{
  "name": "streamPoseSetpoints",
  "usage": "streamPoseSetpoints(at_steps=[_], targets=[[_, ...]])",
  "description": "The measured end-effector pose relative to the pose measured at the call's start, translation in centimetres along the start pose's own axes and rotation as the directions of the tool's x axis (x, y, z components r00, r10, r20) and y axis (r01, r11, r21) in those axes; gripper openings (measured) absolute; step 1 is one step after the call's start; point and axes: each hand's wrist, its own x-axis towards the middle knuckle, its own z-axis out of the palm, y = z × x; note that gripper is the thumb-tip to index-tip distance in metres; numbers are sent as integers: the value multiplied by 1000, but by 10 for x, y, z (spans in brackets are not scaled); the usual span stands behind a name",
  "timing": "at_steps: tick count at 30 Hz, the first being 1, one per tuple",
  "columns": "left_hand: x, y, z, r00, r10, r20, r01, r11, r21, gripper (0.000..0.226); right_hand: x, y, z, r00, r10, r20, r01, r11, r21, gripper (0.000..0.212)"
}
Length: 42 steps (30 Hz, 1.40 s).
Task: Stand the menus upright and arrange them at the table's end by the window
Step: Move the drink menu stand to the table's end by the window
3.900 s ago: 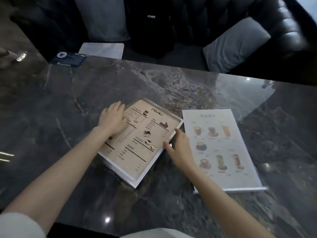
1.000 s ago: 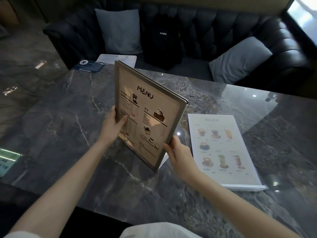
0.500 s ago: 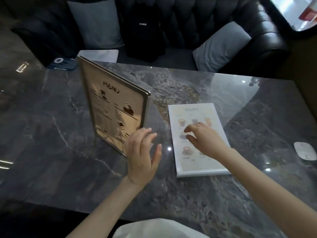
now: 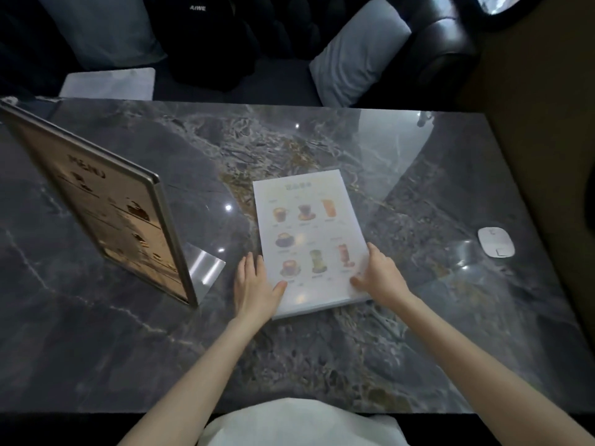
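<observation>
A tan framed menu with the word MENU stands upright on its clear base at the left of the dark marble table. A white drinks menu lies flat in the middle. My left hand rests on its lower left edge, thumb on the sheet. My right hand grips its lower right edge, fingers on the page. Both hands touch the white menu, which lies on the table.
A small white oval device lies near the table's right end. Behind the table is a black sofa with grey cushions and a black backpack. A white sheet lies on the sofa seat.
Both hands left the tan menu, which now stands upright on its own at the left. They moved right and closed on the lower edges of the white drinks menu.
</observation>
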Motion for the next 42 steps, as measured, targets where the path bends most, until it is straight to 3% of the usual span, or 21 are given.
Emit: streamPoseSetpoints(at_steps=[3,6,11,16,20,28,31,35,40,42], targets=[[1,7,-4,995,-102,7,100,968,-230,57,7,0,-2,998,52,18,-53,997,56,70],[4,14,-7,982,-168,83,187,886,-425,51,12,-2,-8,990,118,77,-123,990,63,71],[7,18,-18,970,-186,159,239,861,-449,51,14,-3,-16,975,178,132,-193,975,111,66],[5,18,-28,983,-133,126,175,886,-429,42,4,-1,-19,979,177,100,-192,966,171,67],[3,20,-43,999,-33,21,39,888,-458,44,-6,-4,-22,987,159,34,-162,961,224,64],[13,38,-70,966,196,-169,-255,831,-494,52,-28,-8,-26,969,187,-160,-58,806,590,50],[19,50,-69,964,212,-158,-264,804,-533,56,-35,1,-24,952,236,-194,-41,729,684,47],[23,76,-54,966,217,-143,-258,735,-627,51,-39,26,-23,942,263,-208,-44,712,700,38],[28,133,-32,969,247,-23,-174,608,-774,22,-47,79,-42,958,185,-217,34,681,731,21],[32,163,-21,964,263,32,-129,571,-811,28,-53,100,-52,956,139,-258,93,693,715,23]])
